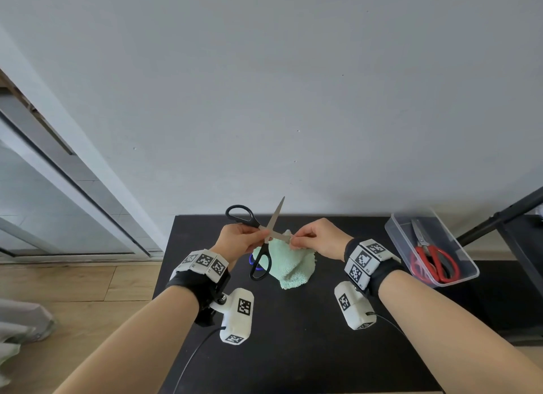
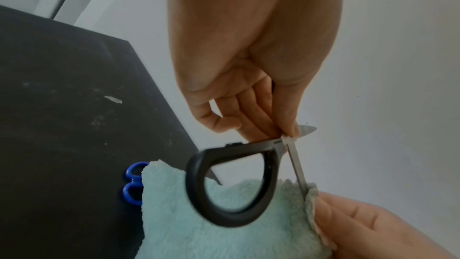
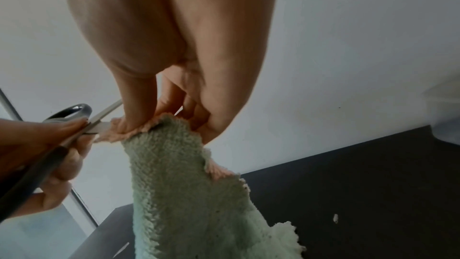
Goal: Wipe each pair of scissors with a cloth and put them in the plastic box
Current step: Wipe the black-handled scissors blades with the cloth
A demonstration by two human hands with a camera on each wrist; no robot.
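Black scissors [image 1: 262, 237] pinched at the pivot in left hand [image 1: 238, 238], spread wide above the tabletop's far edge, baring one blade for right hand [image 1: 318, 238] pinching cloth [image 1: 286, 263] round it; box [image 1: 396, 238] at far right corner.

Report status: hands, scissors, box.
Left hand holds black scissors at the pivot, blades open. Right hand pinches cloth round one blade. Red scissors in box; blue scissors part-hidden under cloth.
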